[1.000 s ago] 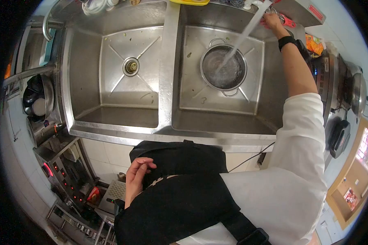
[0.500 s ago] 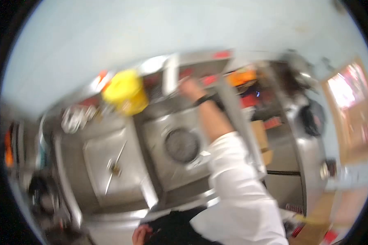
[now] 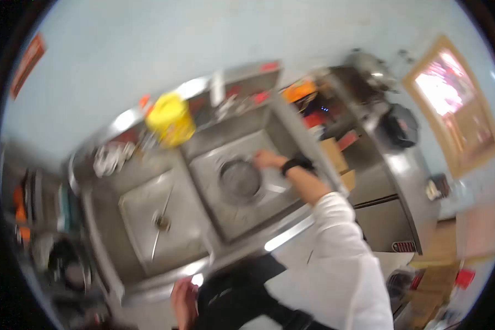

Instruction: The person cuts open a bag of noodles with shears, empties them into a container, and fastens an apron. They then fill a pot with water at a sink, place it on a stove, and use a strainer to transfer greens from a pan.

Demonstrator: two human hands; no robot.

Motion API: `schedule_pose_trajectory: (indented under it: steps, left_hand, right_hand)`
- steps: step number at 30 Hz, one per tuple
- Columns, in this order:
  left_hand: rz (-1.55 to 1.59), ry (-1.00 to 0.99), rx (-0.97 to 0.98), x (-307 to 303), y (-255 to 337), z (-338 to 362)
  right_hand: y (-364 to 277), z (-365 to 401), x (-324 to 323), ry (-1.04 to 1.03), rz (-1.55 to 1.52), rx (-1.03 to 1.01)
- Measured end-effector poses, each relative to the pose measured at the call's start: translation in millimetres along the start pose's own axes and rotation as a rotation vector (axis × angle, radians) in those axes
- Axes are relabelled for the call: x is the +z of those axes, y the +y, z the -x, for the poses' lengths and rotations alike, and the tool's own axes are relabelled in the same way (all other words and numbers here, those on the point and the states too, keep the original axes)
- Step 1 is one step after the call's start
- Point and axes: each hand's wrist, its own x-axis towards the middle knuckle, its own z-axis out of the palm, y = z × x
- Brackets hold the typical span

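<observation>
My right hand (image 3: 267,159) is over the right sink basin (image 3: 236,220), at the right edge of a round dark strainer or drain (image 3: 240,179). Its fingers are bent together, and blur hides whether anything is between them. A black band circles the wrist. My left hand (image 3: 184,301) is low at the sink's front edge, beside the black apron (image 3: 242,291), its fingers curled; what they hold, if anything, cannot be made out. In the left basin (image 3: 132,264) a thin rod (image 3: 155,245) lies across the drain (image 3: 161,221).
A yellow tub (image 3: 171,118), a white bottle (image 3: 218,88) and a crumpled cloth (image 3: 113,158) line the sink's back ledge. To the right are cardboard (image 3: 333,155), a steel counter (image 3: 401,170) and a black object (image 3: 400,125). Pans (image 3: 69,267) stand at the far left.
My right hand has moved from the back ledge down into the right basin, beside the round strainer or drain. More of my left hand shows at the front edge. The view has shifted.
</observation>
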Motion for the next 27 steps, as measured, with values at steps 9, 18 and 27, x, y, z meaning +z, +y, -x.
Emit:
schedule_pose_trajectory:
  steps: [9, 18, 27]
  left_hand:
    - [-0.118, 0.126, -0.319, -9, -46, 12]
    - [-0.149, 0.278, -0.591, 2, -92, -1]
    - [-0.179, 0.195, -0.523, 8, -91, 2]
  right_hand:
    - [38, 17, 208, -0.221, -0.369, 0.980]
    - [55, 10, 220, 0.239, -1.283, 1.186]
    - [41, 32, 167, 0.353, -1.191, 0.906]
